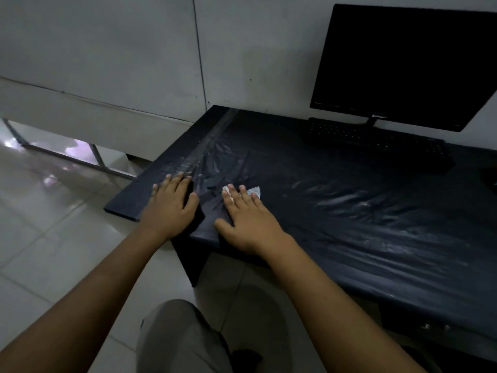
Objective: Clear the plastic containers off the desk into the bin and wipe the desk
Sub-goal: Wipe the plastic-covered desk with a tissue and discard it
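Note:
The desk [349,211] is covered with wrinkled black plastic sheeting taped near its left end. My left hand [172,205] lies flat with straight fingers on the desk's left front corner. My right hand [246,216] lies flat beside it, its fingers pressing a small white tissue or wipe [255,191] onto the sheeting; only the tissue's edges show past my fingertips. No plastic container and no bin is in view.
A black monitor [408,65] stands at the back right against the wall, with a black keyboard [376,141] in front of it. White tiled floor [53,224] lies to the left of the desk. My knee [177,337] is below the desk's front edge.

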